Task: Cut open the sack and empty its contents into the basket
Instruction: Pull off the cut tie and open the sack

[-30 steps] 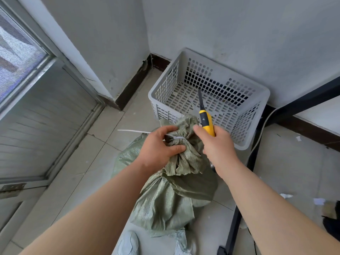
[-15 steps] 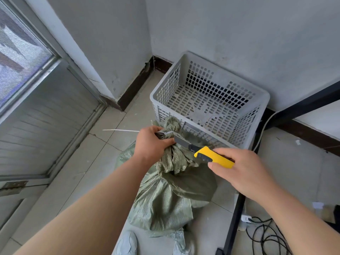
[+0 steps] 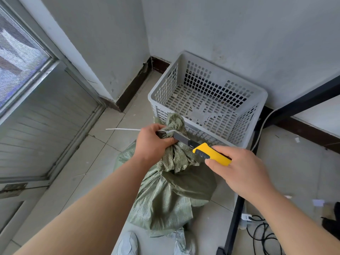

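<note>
Since a second ago the right hand [image 3: 239,170] has swung out to the right. The yellow-handled utility knife [image 3: 211,153] it grips now lies sideways rather than upright, its steel blade pointing left at the tied neck of the green woven plastic sack [image 3: 171,196].

At the left of the frame is a grey metal door with a mesh window [image 3: 46,116]. Nearer the centre, the thin white tail of a plastic zip tie [image 3: 123,129] sticks out leftward above the pale tiled floor [image 3: 79,172]. The left hand [image 3: 152,142] is closed around the sack's gathered neck. The blade tip disappears at this hand's fingers, against the tie.

The sack stands on the floor at centre frame, just in front of the light grey perforated plastic basket [image 3: 260,107], which sits in the wall corner, upper right of centre.

At lower right are a black metal frame leg [image 3: 233,218] and black cables [image 3: 261,234] on the floor. Pale shoes [image 3: 127,243] show at the bottom edge.
</note>
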The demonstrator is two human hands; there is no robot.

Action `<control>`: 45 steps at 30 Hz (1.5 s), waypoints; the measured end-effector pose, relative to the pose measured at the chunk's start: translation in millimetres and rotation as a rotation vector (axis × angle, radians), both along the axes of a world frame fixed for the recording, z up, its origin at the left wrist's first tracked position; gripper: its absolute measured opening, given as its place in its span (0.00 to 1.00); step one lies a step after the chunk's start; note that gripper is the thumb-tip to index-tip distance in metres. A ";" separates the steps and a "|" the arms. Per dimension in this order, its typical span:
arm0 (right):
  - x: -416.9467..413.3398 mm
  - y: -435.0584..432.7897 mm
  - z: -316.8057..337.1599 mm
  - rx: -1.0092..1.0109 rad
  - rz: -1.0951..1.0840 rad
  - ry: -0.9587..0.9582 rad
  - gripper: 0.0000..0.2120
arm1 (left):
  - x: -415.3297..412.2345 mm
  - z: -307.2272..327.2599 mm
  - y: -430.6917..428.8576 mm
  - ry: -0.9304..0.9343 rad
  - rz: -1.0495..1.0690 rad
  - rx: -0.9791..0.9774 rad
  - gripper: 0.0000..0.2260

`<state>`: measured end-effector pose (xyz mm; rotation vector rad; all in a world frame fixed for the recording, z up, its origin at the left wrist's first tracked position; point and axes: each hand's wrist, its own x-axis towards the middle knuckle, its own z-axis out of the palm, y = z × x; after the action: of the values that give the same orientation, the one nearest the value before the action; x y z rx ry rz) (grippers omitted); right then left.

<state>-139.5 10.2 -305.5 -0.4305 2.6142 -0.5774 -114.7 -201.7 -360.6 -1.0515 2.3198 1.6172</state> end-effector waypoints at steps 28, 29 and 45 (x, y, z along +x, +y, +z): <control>17.0 -27.2 -22.5 0.151 0.040 0.586 0.21 | -8.3 -3.5 16.5 -0.038 0.029 -0.163 0.06; 18.8 -25.2 -23.4 0.145 0.048 0.594 0.21 | -8.9 -3.6 15.3 -0.042 0.007 -0.160 0.06; 14.2 -30.6 -20.7 -0.106 -0.184 0.108 0.15 | 5.5 -6.3 0.3 -0.003 0.063 0.106 0.03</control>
<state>-125.3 -20.4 -326.2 -0.2607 2.7545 -0.7761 -109.2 -201.3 -366.9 -1.1127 2.1929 1.7383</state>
